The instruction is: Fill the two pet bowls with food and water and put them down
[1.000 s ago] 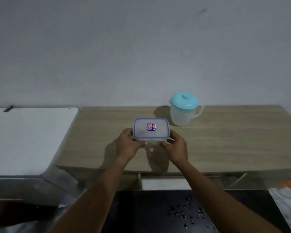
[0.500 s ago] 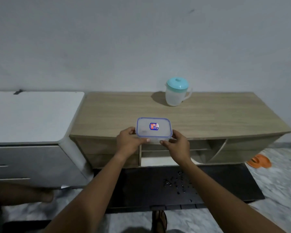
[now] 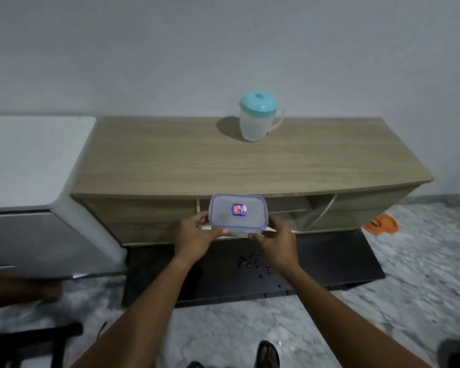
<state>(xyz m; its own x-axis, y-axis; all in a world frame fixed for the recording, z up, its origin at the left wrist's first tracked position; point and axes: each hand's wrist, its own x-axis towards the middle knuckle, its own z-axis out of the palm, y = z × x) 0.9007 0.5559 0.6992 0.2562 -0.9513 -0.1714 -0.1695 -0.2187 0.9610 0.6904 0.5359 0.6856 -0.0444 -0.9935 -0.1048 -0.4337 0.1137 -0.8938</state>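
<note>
A clear lidded plastic container [image 3: 238, 212] with a blue rim and a small sticker is held level in front of the wooden cabinet, off its top. My left hand [image 3: 197, 239] grips its left side and my right hand [image 3: 276, 241] grips its right side. What is inside the container cannot be made out. A translucent jug [image 3: 258, 116] with a teal lid stands at the back of the wooden cabinet top [image 3: 170, 160], handle to the right. No pet bowls are in view.
A white appliance [image 3: 32, 160] stands left of the cabinet. A black mat [image 3: 329, 256] with scattered dark pellets [image 3: 252, 264] lies on the marble floor below my hands. Orange slippers [image 3: 381, 224] lie at the right. A foot [image 3: 267, 354] shows at the bottom edge.
The container has come off the cabinet top and toward me, held by both hands. The view has pulled back and tilted down, showing the cabinet front, mat and floor.
</note>
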